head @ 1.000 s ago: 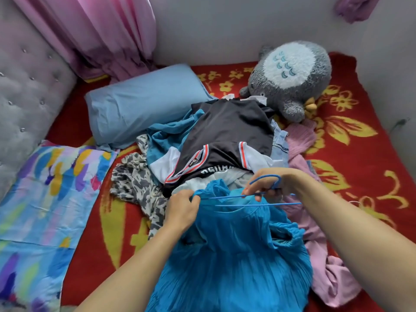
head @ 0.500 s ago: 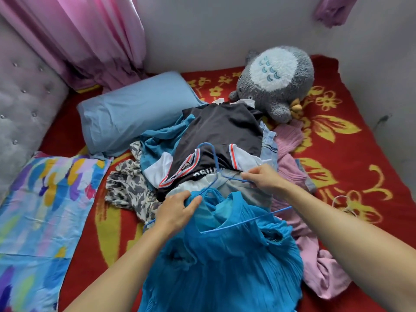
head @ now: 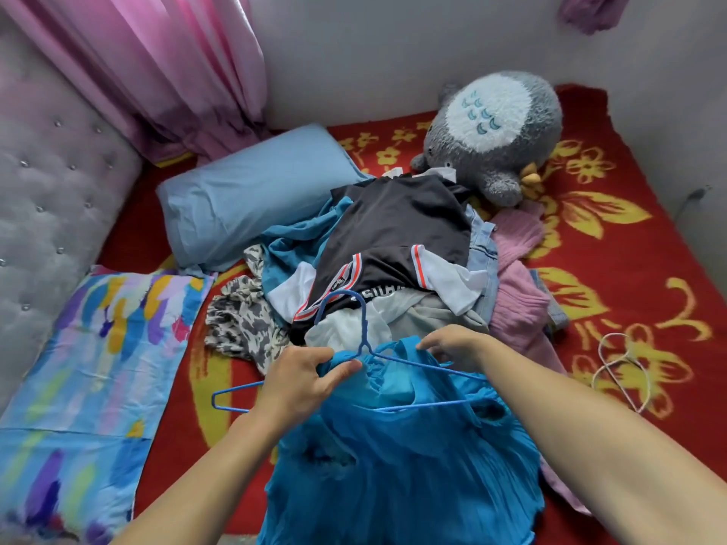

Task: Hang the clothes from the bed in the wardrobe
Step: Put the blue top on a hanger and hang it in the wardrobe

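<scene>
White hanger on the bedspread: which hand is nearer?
Right. The right hand holds the blue garment's neckline, a stretch left of the white hanger; the left hand grips it farther left.

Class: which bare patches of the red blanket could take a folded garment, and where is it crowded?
Widest: the red blanket right of the pink garment, between plush toy and white hanger. A narrower strip lies between the patterned pillow and the leopard-print garment. Crowded: the middle, under clothes pile and blue dress.

Head-worn view, angled down, near bed (head: 637, 261)
</scene>
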`<state>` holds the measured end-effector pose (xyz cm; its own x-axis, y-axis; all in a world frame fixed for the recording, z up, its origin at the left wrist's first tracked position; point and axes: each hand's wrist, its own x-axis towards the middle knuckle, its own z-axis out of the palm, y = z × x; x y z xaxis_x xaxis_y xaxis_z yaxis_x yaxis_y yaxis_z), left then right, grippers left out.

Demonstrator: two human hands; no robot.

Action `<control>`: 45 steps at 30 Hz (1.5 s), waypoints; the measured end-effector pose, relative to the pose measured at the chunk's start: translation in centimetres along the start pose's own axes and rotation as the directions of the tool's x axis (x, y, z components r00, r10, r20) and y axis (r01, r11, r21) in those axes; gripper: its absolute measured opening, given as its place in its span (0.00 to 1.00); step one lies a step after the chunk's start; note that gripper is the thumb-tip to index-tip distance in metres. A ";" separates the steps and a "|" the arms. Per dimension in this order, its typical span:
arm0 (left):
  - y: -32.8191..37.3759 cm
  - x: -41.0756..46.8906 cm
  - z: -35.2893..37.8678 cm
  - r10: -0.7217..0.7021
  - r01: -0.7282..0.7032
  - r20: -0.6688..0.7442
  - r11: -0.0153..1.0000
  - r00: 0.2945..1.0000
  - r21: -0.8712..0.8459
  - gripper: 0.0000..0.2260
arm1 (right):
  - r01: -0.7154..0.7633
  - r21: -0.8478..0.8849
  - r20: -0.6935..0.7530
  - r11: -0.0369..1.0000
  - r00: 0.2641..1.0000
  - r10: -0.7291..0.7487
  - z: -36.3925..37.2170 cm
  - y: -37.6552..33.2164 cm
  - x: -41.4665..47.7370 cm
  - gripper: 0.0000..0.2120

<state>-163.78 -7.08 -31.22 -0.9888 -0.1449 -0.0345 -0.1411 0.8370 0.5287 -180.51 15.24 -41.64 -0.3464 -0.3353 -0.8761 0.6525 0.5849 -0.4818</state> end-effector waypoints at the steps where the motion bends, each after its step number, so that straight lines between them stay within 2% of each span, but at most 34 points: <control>1: -0.7 -0.2 -0.4 -0.030 0.030 -0.016 1.000 0.999 -0.009 0.28 | -0.002 0.174 0.039 0.985 0.999 -0.004 -0.3 0.2 -0.1 0.06; 3: -2.0 -0.7 -1.0 -0.102 0.098 -0.077 0.994 0.992 -0.050 0.27 | 0.004 0.400 0.016 0.916 1.000 -0.011 -1.6 0.8 -0.4 0.10; 6: -3.7 -0.9 -1.6 -0.203 0.179 -0.145 0.970 0.968 -0.162 0.28 | 0.045 0.605 -0.030 0.795 0.999 -0.035 -3.5 1.5 -1.5 0.14; 10: -5.1 -0.6 -2.3 -0.246 0.240 -0.110 0.968 0.963 -0.070 0.27 | 0.166 0.811 -0.160 0.561 0.985 -0.060 -6.4 0.6 -3.9 0.18; 11: -5.3 -0.6 -2.4 -0.239 0.235 -0.094 0.971 0.966 -0.054 0.28 | 0.200 0.819 -0.188 0.537 0.979 -0.077 -7.2 0.1 -4.6 0.18; 12: -5.5 -0.6 -2.6 -0.228 0.224 -0.081 0.973 0.970 -0.051 0.28 | 0.230 0.797 -0.214 0.559 0.972 -0.095 -7.8 -0.3 -5.3 0.16; 13: -5.4 -0.6 -2.8 -0.215 0.212 -0.074 0.976 0.974 -0.054 0.28 | 0.260 0.735 -0.246 0.626 0.963 -0.111 -8.1 -0.7 -5.9 0.15; 16: -4.8 -0.3 -3.2 -0.174 0.168 -0.075 0.983 0.982 -0.081 0.29 | 0.258 0.413 -0.301 0.873 0.944 -0.137 -7.3 -1.4 -7.2 0.08; 20: -3.4 0.1 -3.6 -0.126 0.119 -0.062 0.987 0.990 -0.104 0.28 | 0.102 0.184 -0.085 0.978 0.993 -0.087 -2.7 -1.1 -6.2 0.04; 22: -2.9 0.0 -3.8 -0.136 0.126 -0.073 0.984 0.988 -0.128 0.26 | 0.060 0.092 0.002 0.994 0.998 -0.061 -0.1 -0.3 -4.6 0.12; 24: -2.6 -0.2 -4.2 -0.139 0.124 -0.100 0.982 0.985 -0.144 0.24 | 0.060 0.030 -0.012 0.998 0.998 -0.060 2.0 0.8 -3.3 0.27; 25: -2.5 -0.4 -4.4 -0.129 0.115 -0.109 0.984 0.986 -0.134 0.24 | 0.066 0.023 -0.054 0.998 0.996 -0.065 2.9 1.2 -2.7 0.30; 26: -2.4 -0.7 -4.5 -0.119 0.105 -0.111 0.987 0.987 -0.122 0.23 | 0.077 0.032 -0.097 0.997 0.993 -0.073 3.6 1.5 -2.1 0.28; 28: -2.6 -1.4 -4.7 -0.109 0.096 -0.100 0.988 0.989 -0.120 0.23 | 0.101 0.107 -0.184 0.989 0.980 -0.080 4.8 1.9 -0.7 0.14; 30: -3.2 -2.1 -5.0 -0.116 0.103 -0.095 0.986 0.989 -0.129 0.23 | 0.096 0.266 -0.249 0.959 0.968 -0.028 5.5 1.7 0.0 0.04; 33: -4.4 -3.1 -5.7 -0.117 0.109 -0.078 0.990 0.990 -0.090 0.20 | 0.124 0.534 -0.251 0.837 0.968 0.016 4.8 1.4 -0.3 0.08; 35: -5.4 -3.6 -6.1 -0.123 0.122 -0.084 0.992 0.989 -0.021 0.19 | 0.149 0.613 -0.242 0.776 0.970 0.005 3.5 1.0 -1.2 0.11; 37: -6.2 -3.9 -6.1 -0.137 0.142 -0.092 0.988 0.986 0.051 0.21 | 0.193 0.524 -0.281 0.830 0.959 -0.045 2.4 0.2 -2.9 0.10; 39: -6.5 -3.8 -5.7 -0.117 0.129 -0.088 0.982 0.989 0.138 0.24 | 0.285 0.261 -0.379 0.922 0.909 -0.174 2.0 -1.2 -5.0 0.08; 41: -6.0 -3.6 -5.3 -0.098 0.109 -0.069 0.979 0.993 0.173 0.24 | 0.375 0.005 -0.385 0.927 0.856 -0.344 2.1 -2.9 -7.3 0.06; 43: -5.1 -3.1 -5.3 -0.081 0.089 -0.066 0.988 0.995 0.128 0.24 | 0.416 -0.130 -0.215 0.900 0.874 -0.436 2.7 -4.8 -9.8 0.03; 45: -4.2 -2.3 -5.7 -0.047 0.049 -0.091 0.999 0.995 0.024 0.26 | 0.410 -0.308 -0.020 0.858 0.899 -0.437 3.8 -6.6 -12.3 0.08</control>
<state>-160.63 -13.29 -28.57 -0.9727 -0.2313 0.0185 -0.1904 0.8412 0.5061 -178.03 12.73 -27.66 -0.6101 -0.5425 -0.5774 0.2101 0.5919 -0.7781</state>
